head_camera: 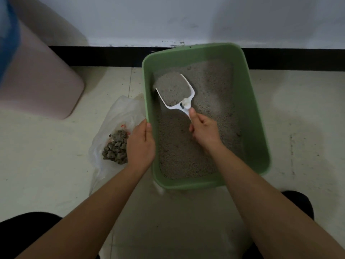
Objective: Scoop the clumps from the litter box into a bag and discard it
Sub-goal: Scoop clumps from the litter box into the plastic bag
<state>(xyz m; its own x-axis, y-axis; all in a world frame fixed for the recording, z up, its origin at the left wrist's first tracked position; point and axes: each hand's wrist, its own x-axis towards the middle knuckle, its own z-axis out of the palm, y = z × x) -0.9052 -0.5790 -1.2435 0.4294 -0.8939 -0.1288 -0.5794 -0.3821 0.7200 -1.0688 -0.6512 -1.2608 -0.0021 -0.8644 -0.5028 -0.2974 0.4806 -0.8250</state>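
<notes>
A green litter box (255,116) filled with grey litter stands on the floor against the wall. My right hand (204,130) grips the handle of a white scoop (175,91), whose pan is heaped with litter and held over the box's far left part. My left hand (141,144) holds the box's left rim, thumb on the edge. Left of the box lies a clear plastic bag (119,113) on the floor, open, with a pile of dark grey clumps (116,147) inside it.
A pale pink bin (37,81) stands at the left, with something blue (8,34) at the frame's upper left edge. A black baseboard (104,56) runs along the white wall behind the box. My dark-clothed knees show at the bottom corners.
</notes>
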